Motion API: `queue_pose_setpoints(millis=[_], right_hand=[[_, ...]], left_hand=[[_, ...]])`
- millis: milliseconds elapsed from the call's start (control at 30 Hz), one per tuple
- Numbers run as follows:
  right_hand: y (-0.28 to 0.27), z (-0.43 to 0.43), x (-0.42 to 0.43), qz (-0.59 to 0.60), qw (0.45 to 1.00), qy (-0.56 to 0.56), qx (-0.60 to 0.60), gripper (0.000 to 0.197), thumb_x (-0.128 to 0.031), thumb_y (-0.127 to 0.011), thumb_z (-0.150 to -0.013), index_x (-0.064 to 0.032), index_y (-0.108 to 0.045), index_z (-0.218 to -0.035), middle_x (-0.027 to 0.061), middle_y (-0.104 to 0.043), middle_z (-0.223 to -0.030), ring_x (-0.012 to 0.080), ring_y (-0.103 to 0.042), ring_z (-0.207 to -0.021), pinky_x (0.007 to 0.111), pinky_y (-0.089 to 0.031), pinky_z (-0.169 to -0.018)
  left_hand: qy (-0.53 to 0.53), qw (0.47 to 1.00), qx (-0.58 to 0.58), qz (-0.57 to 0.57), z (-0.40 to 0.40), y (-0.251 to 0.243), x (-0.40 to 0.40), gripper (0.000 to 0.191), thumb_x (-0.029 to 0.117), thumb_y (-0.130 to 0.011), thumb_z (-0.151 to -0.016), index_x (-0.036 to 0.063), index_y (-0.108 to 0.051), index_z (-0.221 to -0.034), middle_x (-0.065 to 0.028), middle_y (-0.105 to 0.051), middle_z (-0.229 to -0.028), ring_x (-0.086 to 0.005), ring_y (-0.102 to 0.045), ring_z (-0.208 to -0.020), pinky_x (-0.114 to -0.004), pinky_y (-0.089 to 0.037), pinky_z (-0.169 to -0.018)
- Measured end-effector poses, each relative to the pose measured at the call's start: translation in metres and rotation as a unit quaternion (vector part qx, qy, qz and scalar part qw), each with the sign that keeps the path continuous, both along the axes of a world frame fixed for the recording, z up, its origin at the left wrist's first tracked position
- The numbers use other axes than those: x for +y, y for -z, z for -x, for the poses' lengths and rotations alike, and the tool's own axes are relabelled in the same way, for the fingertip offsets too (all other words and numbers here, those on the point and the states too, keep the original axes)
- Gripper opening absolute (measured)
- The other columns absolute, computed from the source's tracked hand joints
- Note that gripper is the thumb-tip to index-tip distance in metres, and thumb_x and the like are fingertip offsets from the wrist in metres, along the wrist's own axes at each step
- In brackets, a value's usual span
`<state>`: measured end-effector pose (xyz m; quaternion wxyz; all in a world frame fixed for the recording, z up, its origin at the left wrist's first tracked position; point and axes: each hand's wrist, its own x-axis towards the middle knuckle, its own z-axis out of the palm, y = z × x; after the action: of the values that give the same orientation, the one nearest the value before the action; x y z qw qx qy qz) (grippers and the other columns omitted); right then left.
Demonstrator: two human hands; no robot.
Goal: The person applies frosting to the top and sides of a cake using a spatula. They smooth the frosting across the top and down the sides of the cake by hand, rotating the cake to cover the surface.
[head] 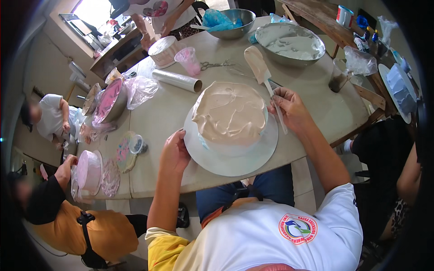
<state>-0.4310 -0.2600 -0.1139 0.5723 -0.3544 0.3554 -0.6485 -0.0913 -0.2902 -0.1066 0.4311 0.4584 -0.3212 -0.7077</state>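
A round cake (232,115) stands on a white round cake board (234,166) at the table's near edge. Beige frosting covers its top with soft swirls and hangs over the rim in uneven folds; the lower side looks pale, with a bluish patch at left. My left hand (177,150) holds the left edge of the board. In my right hand (287,107) is a white-handled spatula (256,64), its blade up and coated with the same beige frosting. The fingers pinch the handle just beyond the board's right edge.
Behind the cake lie a foil roll (177,80), a whisk (242,70) and a pink-smeared plastic cup (188,61). A large bowl of whitish frosting (290,42) stands at far right. Co-workers handle a white cake (163,50) and a pink cake (89,171).
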Motion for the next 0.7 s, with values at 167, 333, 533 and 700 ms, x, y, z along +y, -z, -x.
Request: queue_pose_setpoints(millis=[167,333,533,700], right_hand=[[-0.01,0.007,0.008,0.046,0.999,0.015,-0.001,0.004,-0.002,-0.053,-0.092,0.0002,-0.056,-0.093,0.0048,-0.056,-0.074,0.0132,-0.054,-0.063,0.037,-0.051,-0.08],[-0.029,0.007,0.021,0.096,0.995,0.029,-0.015,0.004,-0.006,-0.054,-0.093,-0.0026,-0.056,-0.093,0.0031,-0.056,-0.072,0.0124,-0.054,-0.063,0.037,-0.05,-0.085],[-0.04,-0.028,0.017,0.154,0.985,0.058,-0.041,0.002,-0.005,-0.057,-0.092,-0.0029,-0.056,-0.093,0.0023,-0.056,-0.074,0.0124,-0.055,-0.065,0.033,-0.049,-0.081],[-0.039,-0.046,0.005,0.143,0.982,0.096,-0.078,0.002,-0.003,-0.055,-0.092,-0.0022,-0.056,-0.091,0.0025,-0.056,-0.077,0.0119,-0.056,-0.067,0.027,-0.049,-0.069]], left_hand=[[-0.02,0.979,0.2,-0.017,0.016,0.014,0.015,0.029,0.012,-0.04,-0.097,-0.0029,-0.047,-0.121,-0.0152,-0.057,-0.118,-0.0266,-0.057,-0.109,-0.042,-0.047,-0.098],[-0.102,0.981,0.157,-0.051,0.017,0.014,0.019,0.031,0.013,-0.036,-0.1,-0.0028,-0.043,-0.126,-0.016,-0.054,-0.123,-0.0286,-0.055,-0.112,-0.044,-0.045,-0.1],[-0.141,0.976,0.156,-0.056,0.018,0.012,0.02,0.035,0.017,-0.034,-0.101,-0.0037,-0.044,-0.127,-0.0175,-0.054,-0.125,-0.0303,-0.055,-0.113,-0.046,-0.043,-0.101],[-0.137,0.972,0.188,-0.043,0.023,0.008,0.028,0.032,0.017,-0.035,-0.101,-0.0018,-0.043,-0.125,-0.0161,-0.053,-0.124,-0.0299,-0.055,-0.113,-0.047,-0.043,-0.101]])
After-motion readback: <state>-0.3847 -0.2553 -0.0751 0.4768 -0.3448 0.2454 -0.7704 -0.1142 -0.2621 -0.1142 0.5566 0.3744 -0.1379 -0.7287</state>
